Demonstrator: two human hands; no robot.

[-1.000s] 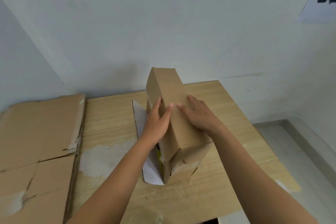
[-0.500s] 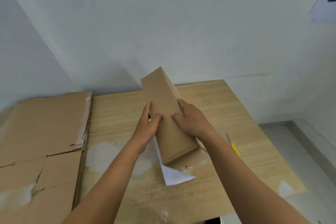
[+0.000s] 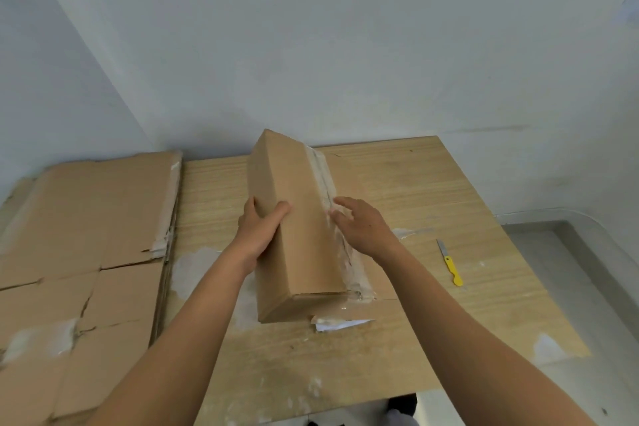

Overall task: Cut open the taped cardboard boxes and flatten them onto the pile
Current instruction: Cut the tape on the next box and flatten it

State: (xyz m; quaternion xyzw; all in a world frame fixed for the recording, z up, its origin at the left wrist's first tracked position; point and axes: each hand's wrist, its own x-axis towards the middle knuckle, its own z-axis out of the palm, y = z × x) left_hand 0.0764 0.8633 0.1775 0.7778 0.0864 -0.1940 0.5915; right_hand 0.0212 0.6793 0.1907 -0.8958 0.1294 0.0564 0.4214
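Note:
A long brown cardboard box (image 3: 297,228) lies on the wooden table (image 3: 432,190), one edge raised, a strip of clear tape running along its top seam. My left hand (image 3: 261,230) grips the box's left edge, thumb on top. My right hand (image 3: 359,226) rests on the taped seam on the right side with its fingers spread. A white paper sheet (image 3: 340,324) pokes out from under the box's near end. The pile of flattened cardboard (image 3: 83,245) lies to the left of the table.
A yellow-handled utility knife (image 3: 450,267) lies on the table to the right of the box. White tape residue marks the tabletop. Walls close in behind and at left; a grey floor drops off to the right of the table.
The box has rolled over to the right so its taped seam now faces up. My right hand slid to that seam and the left hand shifted onto the left edge.

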